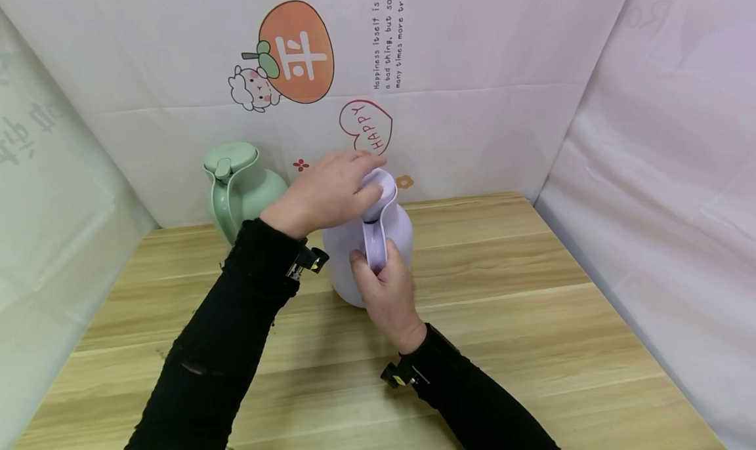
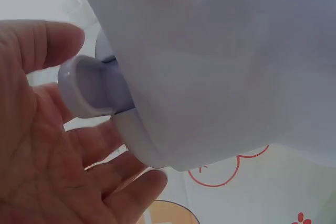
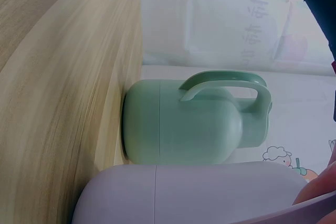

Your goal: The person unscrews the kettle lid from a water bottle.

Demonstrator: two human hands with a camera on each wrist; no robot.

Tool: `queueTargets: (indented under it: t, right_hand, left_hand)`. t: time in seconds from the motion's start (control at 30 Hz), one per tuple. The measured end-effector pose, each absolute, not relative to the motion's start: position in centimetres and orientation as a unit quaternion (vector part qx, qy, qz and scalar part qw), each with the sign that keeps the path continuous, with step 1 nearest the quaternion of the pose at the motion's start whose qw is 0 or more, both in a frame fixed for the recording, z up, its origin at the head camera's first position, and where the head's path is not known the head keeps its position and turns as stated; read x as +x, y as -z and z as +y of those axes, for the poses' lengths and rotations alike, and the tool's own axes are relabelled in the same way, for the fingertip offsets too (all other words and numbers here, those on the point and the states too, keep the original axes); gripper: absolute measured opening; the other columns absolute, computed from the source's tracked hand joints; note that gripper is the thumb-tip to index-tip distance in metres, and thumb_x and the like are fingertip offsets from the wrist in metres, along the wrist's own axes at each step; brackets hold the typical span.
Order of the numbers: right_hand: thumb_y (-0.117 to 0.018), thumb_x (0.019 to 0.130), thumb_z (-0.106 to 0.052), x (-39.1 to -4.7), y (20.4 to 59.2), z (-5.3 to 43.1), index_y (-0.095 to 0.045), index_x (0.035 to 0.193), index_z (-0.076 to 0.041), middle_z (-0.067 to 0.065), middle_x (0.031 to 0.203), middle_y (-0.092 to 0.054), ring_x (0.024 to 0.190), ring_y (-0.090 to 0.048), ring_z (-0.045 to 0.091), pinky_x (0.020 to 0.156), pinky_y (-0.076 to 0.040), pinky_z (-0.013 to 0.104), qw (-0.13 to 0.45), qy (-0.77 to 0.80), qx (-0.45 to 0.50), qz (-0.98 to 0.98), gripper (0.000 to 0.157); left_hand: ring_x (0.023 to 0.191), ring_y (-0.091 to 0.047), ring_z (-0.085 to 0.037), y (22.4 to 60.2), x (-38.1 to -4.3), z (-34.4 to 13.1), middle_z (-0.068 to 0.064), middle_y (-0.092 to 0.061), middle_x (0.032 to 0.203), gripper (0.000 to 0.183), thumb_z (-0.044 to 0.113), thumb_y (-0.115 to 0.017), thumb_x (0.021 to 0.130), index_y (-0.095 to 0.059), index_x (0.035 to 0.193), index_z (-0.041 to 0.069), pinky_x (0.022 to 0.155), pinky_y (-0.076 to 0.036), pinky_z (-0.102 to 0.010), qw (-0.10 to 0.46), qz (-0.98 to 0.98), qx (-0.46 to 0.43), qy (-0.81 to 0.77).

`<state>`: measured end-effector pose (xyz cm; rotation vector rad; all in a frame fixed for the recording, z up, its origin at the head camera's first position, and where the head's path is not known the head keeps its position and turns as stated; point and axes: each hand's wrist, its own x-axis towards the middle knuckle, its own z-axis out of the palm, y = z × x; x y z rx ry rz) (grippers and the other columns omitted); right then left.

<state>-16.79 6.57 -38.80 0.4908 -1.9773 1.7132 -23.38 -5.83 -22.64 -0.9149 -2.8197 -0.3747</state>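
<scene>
A lilac thermos jug point(image 1: 344, 276) stands on the table, its handle point(image 1: 375, 243) facing the person. The right hand point(image 1: 390, 299) grips that handle, with the thumb on its left side. Over the jug's round lid point(image 1: 380, 191) the left hand point(image 1: 331, 191) reaches from the left, fingers extended across the top. In the left wrist view, the left thumb stands off beside the lid's protruding lever point(image 2: 86, 85), and the other fingers spread behind the lid. The right wrist view has the lilac jug's side point(image 3: 184, 192) along its bottom edge, with part of the right hand at the corner.
A green thermos jug point(image 1: 268, 191) of the same shape stands behind and to the left, near the back cloth. Its handle point(image 3: 231, 80) shows in the right wrist view. White printed cloth point(image 1: 472, 109) encloses the wood-grain table point(image 1: 502, 292) at the back and both sides.
</scene>
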Motion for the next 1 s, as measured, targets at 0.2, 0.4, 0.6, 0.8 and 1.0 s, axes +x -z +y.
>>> queueTargets:
  t: [0.2, 0.4, 0.6, 0.8, 1.0]
  right_hand:
    - [-0.065, 0.101, -0.023, -16.7, 38.8, 6.5, -0.059, 0.104, -0.006, 0.002, 0.079, -0.050, 0.068, -0.049, 0.017, 0.058, -0.039, 0.028, 0.239, -0.623, 0.171, -0.725, 0.018]
    - [-0.064, 0.102, -0.022, -16.7, 38.8, 6.6, -0.058, 0.105, -0.005, 0.003, 0.078, -0.050, 0.065, -0.048, 0.017, 0.056, -0.039, 0.028, 0.239, -0.623, 0.178, -0.723, 0.018]
    - [-0.063, 0.102, -0.024, -16.7, 38.7, 6.6, -0.057, 0.105, -0.006, 0.002, 0.077, -0.048, 0.064, -0.048, 0.017, 0.055, -0.038, 0.029, 0.235, -0.624, 0.179, -0.724, 0.019]
    - [-0.064, 0.101, -0.024, -16.8, 38.8, 6.5, -0.058, 0.103, -0.006, 0.003, 0.078, -0.049, 0.066, -0.050, 0.017, 0.057, -0.039, 0.029, 0.236, -0.622, 0.173, -0.726, 0.019]
    - [-0.064, 0.101, -0.023, -16.7, 38.7, 6.5, -0.058, 0.102, -0.006, 0.003, 0.078, -0.050, 0.066, -0.050, 0.017, 0.056, -0.040, 0.029, 0.237, -0.622, 0.175, -0.726, 0.018]
  left_hand:
    - [0.126, -0.058, -0.022, 22.6, -23.5, -6.0, -0.003, -0.061, 0.145, 0.051, 0.028, -0.047, 0.101, -0.058, 0.148, 0.013, 0.104, -0.047, -0.041, 0.061, -0.937, -0.324, 0.118]
    - [0.117, -0.059, -0.021, 22.6, -23.4, -6.0, -0.003, -0.067, 0.133, 0.047, 0.032, -0.051, 0.100, -0.064, 0.142, 0.015, 0.099, -0.048, -0.040, 0.078, -0.939, -0.314, 0.117]
    - [0.117, -0.061, -0.023, 22.6, -23.4, -5.7, -0.004, -0.068, 0.130, 0.047, 0.040, -0.054, 0.098, -0.067, 0.138, 0.017, 0.097, -0.049, -0.042, 0.095, -0.948, -0.283, 0.108]
    - [0.113, -0.061, -0.023, 22.7, -23.5, -5.3, -0.005, -0.067, 0.128, 0.050, 0.046, -0.056, 0.095, -0.069, 0.135, 0.019, 0.090, -0.050, -0.043, 0.105, -0.958, -0.249, 0.093]
    - [0.103, -0.059, -0.023, 22.4, -23.4, -4.9, -0.005, -0.067, 0.120, 0.049, 0.051, -0.057, 0.094, -0.069, 0.129, 0.020, 0.082, -0.049, -0.041, 0.104, -0.966, -0.223, 0.084]
